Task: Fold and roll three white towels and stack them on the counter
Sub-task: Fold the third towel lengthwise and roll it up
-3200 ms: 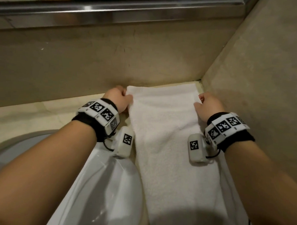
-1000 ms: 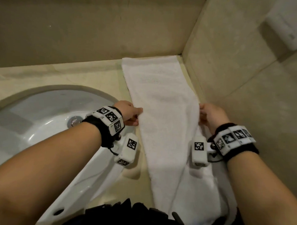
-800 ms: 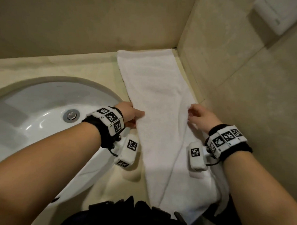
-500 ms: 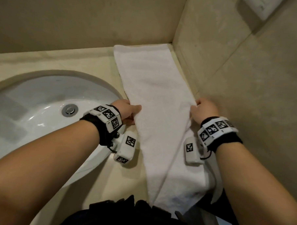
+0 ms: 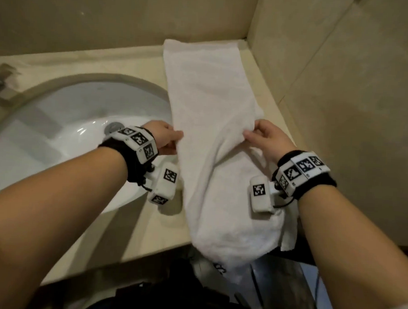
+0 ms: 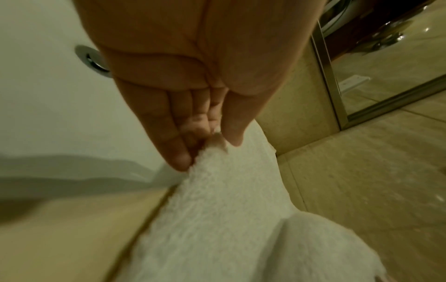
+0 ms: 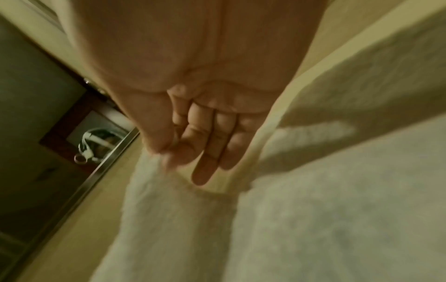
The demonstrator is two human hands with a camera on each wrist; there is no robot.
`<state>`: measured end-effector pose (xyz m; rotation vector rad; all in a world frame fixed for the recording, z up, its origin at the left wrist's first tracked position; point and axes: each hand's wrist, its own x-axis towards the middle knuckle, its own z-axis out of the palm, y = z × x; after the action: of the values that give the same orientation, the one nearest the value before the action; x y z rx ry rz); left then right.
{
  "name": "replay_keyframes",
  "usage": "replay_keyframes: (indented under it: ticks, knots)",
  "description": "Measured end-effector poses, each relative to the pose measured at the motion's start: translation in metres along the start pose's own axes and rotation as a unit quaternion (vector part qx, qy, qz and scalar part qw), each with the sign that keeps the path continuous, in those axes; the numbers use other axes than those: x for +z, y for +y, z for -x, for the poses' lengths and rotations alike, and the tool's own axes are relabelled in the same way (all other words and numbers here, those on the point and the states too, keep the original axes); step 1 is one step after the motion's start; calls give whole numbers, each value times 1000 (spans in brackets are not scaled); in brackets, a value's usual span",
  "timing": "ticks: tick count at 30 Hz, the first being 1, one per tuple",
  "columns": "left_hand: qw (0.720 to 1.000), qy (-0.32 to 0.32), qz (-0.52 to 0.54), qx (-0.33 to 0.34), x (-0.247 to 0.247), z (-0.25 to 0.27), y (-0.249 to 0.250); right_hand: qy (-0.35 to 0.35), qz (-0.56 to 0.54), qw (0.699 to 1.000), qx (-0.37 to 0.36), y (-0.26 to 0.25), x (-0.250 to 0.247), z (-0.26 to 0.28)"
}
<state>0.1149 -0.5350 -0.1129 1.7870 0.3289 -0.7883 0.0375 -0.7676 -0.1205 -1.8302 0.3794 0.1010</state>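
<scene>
Head view looks down from above; both close wrist views share the towel point(image 5: 213, 136).

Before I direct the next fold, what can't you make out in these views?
- Other two towels: in no view.
- Towel near end: hangs past the counter edge, head view.
- Right hand grip: right wrist view blurred.
- Left hand index finger: behind the thumb, left wrist view.

beige counter point(image 5: 141, 65) w/ sunken sink point(image 5: 59, 134), white towel point(image 5: 212, 108) flat
</scene>
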Motion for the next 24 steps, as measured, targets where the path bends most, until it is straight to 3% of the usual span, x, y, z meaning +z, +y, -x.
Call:
replay_keyframes:
  ticks: [2,5,9,11,14,18,21,23,24]
  knots:
    - [1000,-13,18,-12,-3,11,-9,67,-58,996,15,1,6,5]
    - [998,-25,47,-15,-2,26,-18,175,34,984,23,7,-2,14]
    - [998,-35,59,-14,5,38,-23,86,-51,994,44,7,-4,25]
    - [998,-41,46,-24,11,43,-25,22,-33,999,33,6,-3,28]
    - [998,-30,30,-40,16,46,-28,-17,10,1000,3,6,-2,29]
    - [996,-36,42,-64,17,49,-29,37,26,999,0,6,-10,30]
    - [995,-48,47,-79,19,53,-28,179,182,965,58,12,-23,29]
    - [994,-47,45,-84,19,54,-28,179,260,940,126,14,-25,32]
    - [994,-48,42,-83,19,54,-28,166,251,944,135,16,-24,34]
